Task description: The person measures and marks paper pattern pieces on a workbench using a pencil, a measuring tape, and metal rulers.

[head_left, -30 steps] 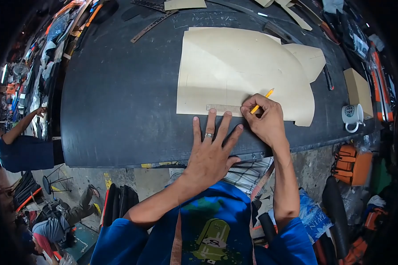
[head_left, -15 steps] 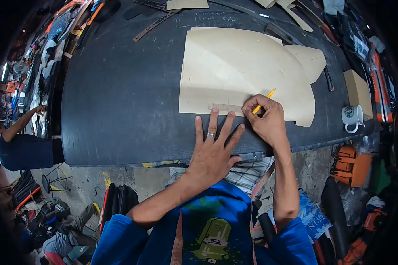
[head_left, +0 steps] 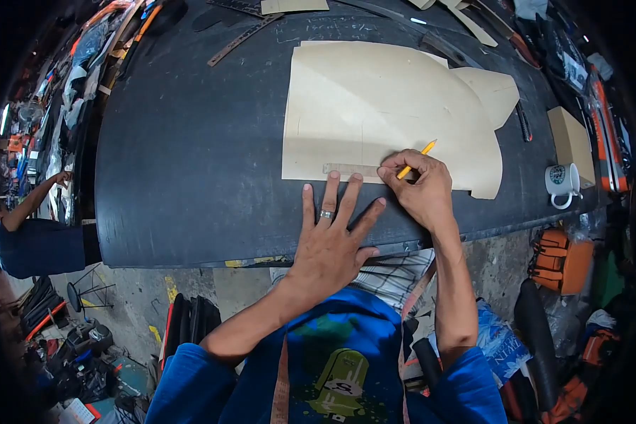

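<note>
A large sheet of tan paper (head_left: 389,99) with a curved right side lies on the dark table (head_left: 184,162). Near its lower edge rests a small clear ruler (head_left: 360,169). My left hand (head_left: 330,237) is spread open, two fingertips touching the ruler and a ring on one finger. With its fingers closed round a yellow pencil (head_left: 418,159), my right hand (head_left: 424,187) pinches at the ruler's right end. The pencil's sharpened tip points up and away from the paper. Short pencil lines show on the sheet above the ruler.
A white mug (head_left: 562,185) and a cardboard box (head_left: 571,147) stand at the right. Metal rulers (head_left: 244,41) and paper scraps lie along the far edge. Another person (head_left: 35,240) is at the far left. An orange bag (head_left: 562,261) is below the table's right side.
Both hands and the ruler have shifted slightly left along the paper's lower edge. My right hand still holds the pencil. The person at the lower left has mostly gone out of view.
</note>
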`<move>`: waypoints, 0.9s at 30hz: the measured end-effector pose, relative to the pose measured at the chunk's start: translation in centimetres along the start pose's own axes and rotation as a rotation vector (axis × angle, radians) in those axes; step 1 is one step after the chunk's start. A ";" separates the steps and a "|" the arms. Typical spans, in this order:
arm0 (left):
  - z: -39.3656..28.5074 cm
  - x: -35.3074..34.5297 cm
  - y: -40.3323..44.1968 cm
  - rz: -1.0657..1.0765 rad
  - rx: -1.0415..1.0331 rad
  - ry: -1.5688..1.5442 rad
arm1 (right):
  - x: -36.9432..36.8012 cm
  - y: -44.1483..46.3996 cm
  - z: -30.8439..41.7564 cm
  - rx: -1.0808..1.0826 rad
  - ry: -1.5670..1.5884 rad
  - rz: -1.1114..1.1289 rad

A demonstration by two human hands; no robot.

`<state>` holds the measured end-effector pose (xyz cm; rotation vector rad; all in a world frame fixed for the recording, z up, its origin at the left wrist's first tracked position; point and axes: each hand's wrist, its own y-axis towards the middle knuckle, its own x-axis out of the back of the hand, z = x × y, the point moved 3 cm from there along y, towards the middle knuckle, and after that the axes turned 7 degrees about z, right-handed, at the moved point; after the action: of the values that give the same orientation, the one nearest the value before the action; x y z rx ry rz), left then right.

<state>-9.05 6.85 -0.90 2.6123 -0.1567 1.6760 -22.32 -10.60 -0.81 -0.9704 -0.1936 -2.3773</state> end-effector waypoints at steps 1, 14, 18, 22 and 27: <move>0.0 0.0 0.0 0.002 0.003 0.004 | 0.0 0.0 0.0 -0.005 0.002 0.006; -0.1 0.3 0.2 0.019 0.014 0.023 | -0.2 0.0 -0.2 -0.010 -0.001 0.004; -0.1 0.2 0.2 -0.005 -0.008 0.010 | -0.1 0.0 -0.1 -0.022 0.015 0.011; -0.1 0.4 0.2 -0.003 -0.013 0.023 | -0.1 0.0 0.0 -0.023 0.021 0.007; -0.1 0.6 0.3 0.004 -0.018 0.024 | 0.0 -0.1 0.0 -0.026 0.007 0.004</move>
<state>-8.98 6.52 -0.33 2.5796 -0.1761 1.6987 -22.40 -10.51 -0.81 -0.9731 -0.1580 -2.3851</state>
